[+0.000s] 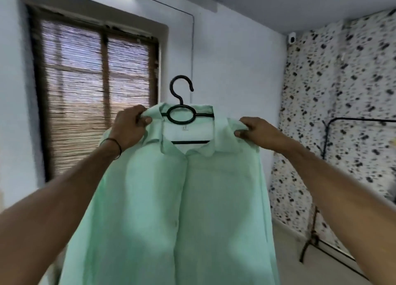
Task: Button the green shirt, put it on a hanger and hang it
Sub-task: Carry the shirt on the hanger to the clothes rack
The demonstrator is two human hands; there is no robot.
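The green shirt hangs in mid-air in front of me, its front closed down the middle and its collar open. A black plastic hanger sits inside the collar, its hook sticking up free above the shirt. My left hand pinches the shirt's left shoulder beside the collar. My right hand pinches the right shoulder at the same height. Both arms are stretched forward and hold the shirt up.
A black metal clothes rack stands at the right, in front of a speckled wall covering. A window with a bamboo blind is at the left. A white wall lies straight behind the shirt.
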